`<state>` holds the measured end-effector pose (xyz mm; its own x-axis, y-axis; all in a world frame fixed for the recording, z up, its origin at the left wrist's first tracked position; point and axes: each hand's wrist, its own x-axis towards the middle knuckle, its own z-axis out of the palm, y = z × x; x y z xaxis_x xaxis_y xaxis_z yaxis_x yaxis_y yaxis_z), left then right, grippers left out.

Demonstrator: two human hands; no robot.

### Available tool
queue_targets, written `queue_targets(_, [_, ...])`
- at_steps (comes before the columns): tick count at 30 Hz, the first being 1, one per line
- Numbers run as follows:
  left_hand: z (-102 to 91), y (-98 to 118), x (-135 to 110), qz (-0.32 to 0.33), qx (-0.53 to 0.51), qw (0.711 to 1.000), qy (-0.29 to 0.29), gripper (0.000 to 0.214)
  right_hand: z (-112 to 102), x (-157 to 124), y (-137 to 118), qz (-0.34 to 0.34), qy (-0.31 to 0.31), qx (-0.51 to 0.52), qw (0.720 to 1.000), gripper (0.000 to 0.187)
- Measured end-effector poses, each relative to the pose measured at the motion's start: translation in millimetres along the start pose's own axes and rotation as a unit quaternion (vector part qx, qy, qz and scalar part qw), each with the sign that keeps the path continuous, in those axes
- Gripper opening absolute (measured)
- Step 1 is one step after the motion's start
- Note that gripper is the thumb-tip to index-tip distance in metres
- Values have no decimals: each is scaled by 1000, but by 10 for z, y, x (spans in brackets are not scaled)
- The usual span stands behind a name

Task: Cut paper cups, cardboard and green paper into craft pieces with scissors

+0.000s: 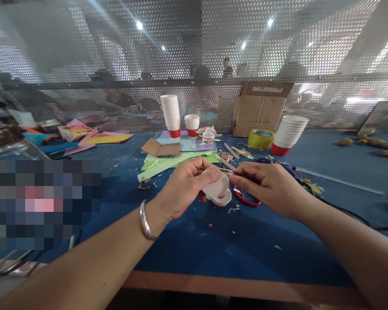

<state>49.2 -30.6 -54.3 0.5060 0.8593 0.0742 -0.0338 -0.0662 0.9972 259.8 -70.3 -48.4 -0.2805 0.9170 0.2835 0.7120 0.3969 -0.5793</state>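
My left hand (pixel 195 183), with a silver bangle at the wrist, pinches a small white paper disc (pixel 216 186) between thumb and fingers. Fingers closed, my right hand (pixel 268 185) grips a thin tool whose narrow grey tip (pixel 225 170) meets the disc's upper edge; its kind is hidden by the fingers. Just below the disc is a cut white paper cup piece (pixel 223 199) with a red edge. Red-handled scissors (pixel 248 199) lie under my right hand, partly covered by it.
Stacked paper cups (pixel 170 114) stand at the back, with another stack (pixel 290 133) to the right. Near them are yellow-green tape (pixel 261 139), a cardboard box (pixel 260 110) and green paper (pixel 168 165). Scraps dot the blue table (pixel 239 258). Coloured paper (pixel 93 135) lies left.
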Motion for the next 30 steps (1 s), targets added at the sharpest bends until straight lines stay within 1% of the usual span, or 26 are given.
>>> queue_targets(4, [-10, 5, 4, -7, 7, 1000, -4, 21, 13, -1, 10, -2, -4, 4, 1000, 36])
queue_targets(8, [-16, 12, 12, -27, 17, 999, -6, 21, 29, 5, 17, 1, -10, 3, 1000, 36])
queue_targets(16, [-21, 27, -11, -33, 35, 999, -19, 22, 19, -5, -10, 5, -22, 0, 1000, 36])
queue_targets(21, [-17, 47, -3, -58, 20, 998, -29, 22, 2, -4, -11, -1, -20, -1, 1000, 36])
queue_targets(24, [-17, 56, 1, -72, 0, 996, -46, 22, 0, -5, -9, -14, -17, 10, 1000, 36])
queue_targets(26, [-19, 57, 3, -78, -16, 995, -55, 22, -1, -8, -12, -10, -18, 18, 1000, 36])
queue_targets(30, [-28, 55, 5, -84, -39, 994, -50, 22, -14, -8, -18, 2, -25, 31, 999, 39])
